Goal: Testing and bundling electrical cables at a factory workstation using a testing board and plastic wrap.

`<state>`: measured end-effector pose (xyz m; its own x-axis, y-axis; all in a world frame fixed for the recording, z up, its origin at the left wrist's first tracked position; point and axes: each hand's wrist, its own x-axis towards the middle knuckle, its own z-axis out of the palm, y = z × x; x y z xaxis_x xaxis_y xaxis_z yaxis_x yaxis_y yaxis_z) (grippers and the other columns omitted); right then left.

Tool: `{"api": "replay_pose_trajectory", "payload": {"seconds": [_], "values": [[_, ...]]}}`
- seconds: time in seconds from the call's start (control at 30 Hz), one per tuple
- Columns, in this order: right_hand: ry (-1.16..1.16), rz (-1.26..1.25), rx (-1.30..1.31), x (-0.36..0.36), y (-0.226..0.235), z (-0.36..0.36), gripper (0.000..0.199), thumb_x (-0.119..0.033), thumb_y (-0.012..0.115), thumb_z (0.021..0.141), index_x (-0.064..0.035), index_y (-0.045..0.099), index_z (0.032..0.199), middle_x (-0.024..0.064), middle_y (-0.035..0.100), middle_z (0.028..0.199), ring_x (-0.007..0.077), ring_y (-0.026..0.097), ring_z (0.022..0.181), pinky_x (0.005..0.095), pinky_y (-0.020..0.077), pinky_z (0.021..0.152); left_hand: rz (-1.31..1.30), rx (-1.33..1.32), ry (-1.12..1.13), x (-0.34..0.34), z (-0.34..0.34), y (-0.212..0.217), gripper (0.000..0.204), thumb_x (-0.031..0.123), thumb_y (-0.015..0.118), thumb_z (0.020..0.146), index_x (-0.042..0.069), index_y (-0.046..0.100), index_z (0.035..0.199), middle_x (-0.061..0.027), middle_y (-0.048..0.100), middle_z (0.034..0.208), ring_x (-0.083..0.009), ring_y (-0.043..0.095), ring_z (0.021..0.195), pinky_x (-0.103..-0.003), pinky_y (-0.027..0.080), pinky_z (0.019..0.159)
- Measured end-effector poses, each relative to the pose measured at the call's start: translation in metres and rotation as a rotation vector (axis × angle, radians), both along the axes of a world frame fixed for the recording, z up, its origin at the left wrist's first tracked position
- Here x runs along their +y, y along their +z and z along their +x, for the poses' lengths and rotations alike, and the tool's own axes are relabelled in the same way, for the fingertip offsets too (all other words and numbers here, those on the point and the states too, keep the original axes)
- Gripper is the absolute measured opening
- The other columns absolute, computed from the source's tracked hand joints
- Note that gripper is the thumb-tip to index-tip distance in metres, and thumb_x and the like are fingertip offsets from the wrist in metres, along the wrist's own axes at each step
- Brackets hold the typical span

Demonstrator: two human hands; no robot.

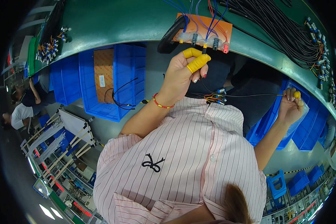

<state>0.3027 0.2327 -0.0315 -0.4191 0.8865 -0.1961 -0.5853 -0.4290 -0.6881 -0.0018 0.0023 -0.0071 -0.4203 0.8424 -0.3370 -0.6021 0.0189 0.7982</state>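
At the green table (112, 22), my left grip (183, 72), yellow rubber-capped, is pinching a black wire connector (204, 48) below the orange fixture board (203, 28); my right grip (291, 104) is holding the thin wire (250, 95) over blue bins (115, 80).

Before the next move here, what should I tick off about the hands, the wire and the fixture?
1. Left hand pinches the black wire just below the orange fixture: ok.
2. Yellow finger cots cover the pinching fingertips: ok.
3. Right hand holds the wire's other end taut: ok.
4. Wire tip fully seated in a fixture socket: cannot tell.
5. Connector cluster mid-wire hangs free, unsnagged: cannot tell.
6. Clear bag at the right hand, gripped or only touching: cannot tell.
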Motion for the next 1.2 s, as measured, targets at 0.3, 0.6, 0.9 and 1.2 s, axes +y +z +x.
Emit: {"api": "replay_pose_trajectory", "payload": {"seconds": [0.3, 0.6, 0.9, 1.2], "values": [[-0.01, 0.003, -0.006, 0.001, -0.002, 0.0, 0.011, -0.012, 0.053, 0.073, -0.0045, 0.045, 0.072, 0.0059, 0.036, 0.071, 0.0158, 0.031, 0.068, 0.03, 0.0273, 0.068, 0.027, -0.201, 0.03, 0.001, -0.003, 0.008, 0.021, 0.014, 0.053, 0.097, -0.002, 0.061, 0.107, -0.0028, 0.053, 0.066, -0.0049, 0.041, 0.054, -0.021, 0.035, 0.059], [-0.006, -0.017, -0.004, 0.002, -0.003, -0.002, 0.01, -0.011, 0.053, 0.072, -0.0039, 0.047, 0.072, 0.0057, 0.036, 0.07, 0.0159, 0.032, 0.067, 0.0302, 0.0281, 0.069, 0.121, -0.46, 0.111, 0.007, 0.004, 0.01, 0.021, 0.013, 0.05, 0.098, -0.003, 0.06, 0.106, 0.0018, 0.045, 0.057, -0.0066, 0.047, 0.06, -0.022, 0.031, 0.06], [0.024, 0.075, 0.029, -0.005, 0.005, 0.004, 0.017, -0.013, 0.053, 0.076, -0.0077, 0.039, 0.067, 0.0052, 0.034, 0.067, 0.0158, 0.031, 0.066, 0.0309, 0.0272, 0.067, 0.084, -0.268, -0.012, 0.01, -0.009, 0.006, 0.027, 0.021, 0.05, 0.099, -0.003, 0.061, 0.106, -0.0024, 0.054, 0.064, -0.0057, 0.044, 0.052, -0.021, 0.04, 0.06], [-0.017, 0.125, 0.035, -0.009, 0.008, 0.017, 0.022, -0.017, 0.052, 0.082, -0.0086, 0.038, 0.067, 0.0052, 0.034, 0.068, 0.0153, 0.031, 0.066, 0.0296, 0.0264, 0.065, 0.09, -0.107, 0.002, 0.014, 0.0, 0.01, 0.032, 0.026, 0.046, 0.102, -0.003, 0.061, 0.099, -0.0023, 0.05, 0.059, -0.0054, 0.037, 0.045, -0.022, 0.035, 0.052]]}}
